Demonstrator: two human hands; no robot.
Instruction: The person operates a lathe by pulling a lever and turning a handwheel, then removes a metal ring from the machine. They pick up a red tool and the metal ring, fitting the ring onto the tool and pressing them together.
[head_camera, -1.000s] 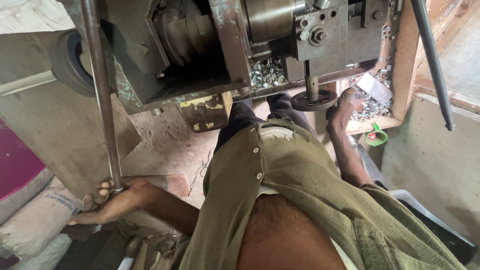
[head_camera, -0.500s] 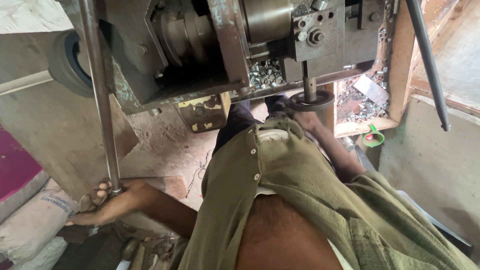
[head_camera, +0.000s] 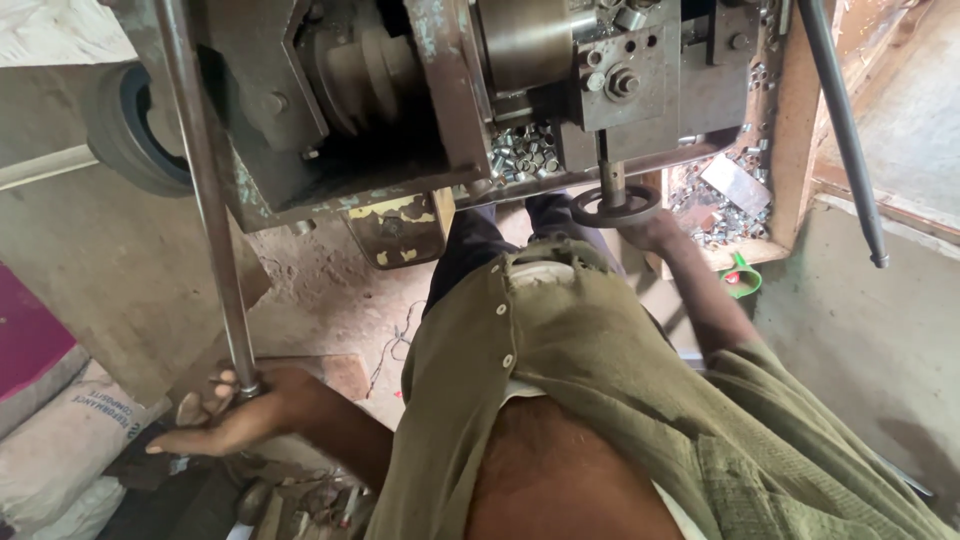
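The left hand (head_camera: 235, 415) wraps loosely around the bottom of a long, dull steel rod (head_camera: 205, 195), fingers half curled; just left of it lies a pale woven sack (head_camera: 60, 450) with dark print. The right hand (head_camera: 655, 230) grips the rim of a dark round metal handwheel (head_camera: 615, 205), beside a wooden tray (head_camera: 790, 170) of shiny small metal parts.

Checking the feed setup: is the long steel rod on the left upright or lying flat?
Roughly upright, slightly tilted: the steel rod runs from the frame's top down into the left hand.
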